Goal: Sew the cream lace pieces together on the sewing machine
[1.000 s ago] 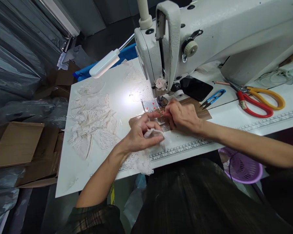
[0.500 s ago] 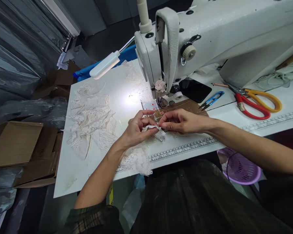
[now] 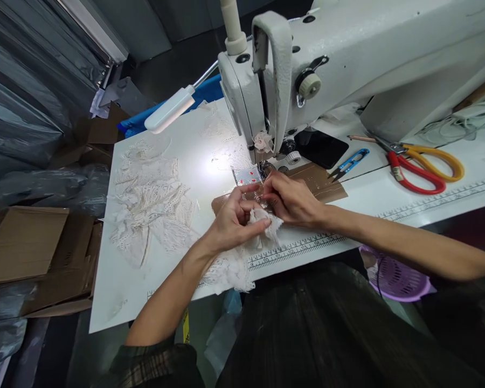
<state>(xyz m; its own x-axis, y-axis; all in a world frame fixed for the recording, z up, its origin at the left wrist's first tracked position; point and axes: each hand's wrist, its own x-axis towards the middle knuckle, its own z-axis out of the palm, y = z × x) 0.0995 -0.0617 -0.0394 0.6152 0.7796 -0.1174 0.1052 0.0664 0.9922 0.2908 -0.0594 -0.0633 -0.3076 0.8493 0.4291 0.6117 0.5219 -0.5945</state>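
My left hand (image 3: 233,223) is closed on a bunched piece of white lace (image 3: 273,228), thumb on top, just in front of the sewing machine (image 3: 242,102). To its right, my right hand (image 3: 295,200) has its fingers curled together close to the presser foot area; anything pinched in them is hidden. Below my left wrist, more white lace (image 3: 230,272) lies along the table's front edge. A brown board (image 3: 323,182) lies beneath both hands beside the shiny needle plate (image 3: 246,176), which carries small red marks.
A heap of lace pieces (image 3: 153,199) covers the table's left part under a white lamp (image 3: 170,110). To the right lie a black phone (image 3: 321,148), blue thread snips (image 3: 351,163) and red- and yellow-handled scissors (image 3: 418,178). A printed ruler (image 3: 303,249) runs along the front edge.
My right hand has moved up from the lace toward the needle area, its fingers now curled. The lace in my left hand has turned and bunched up more.
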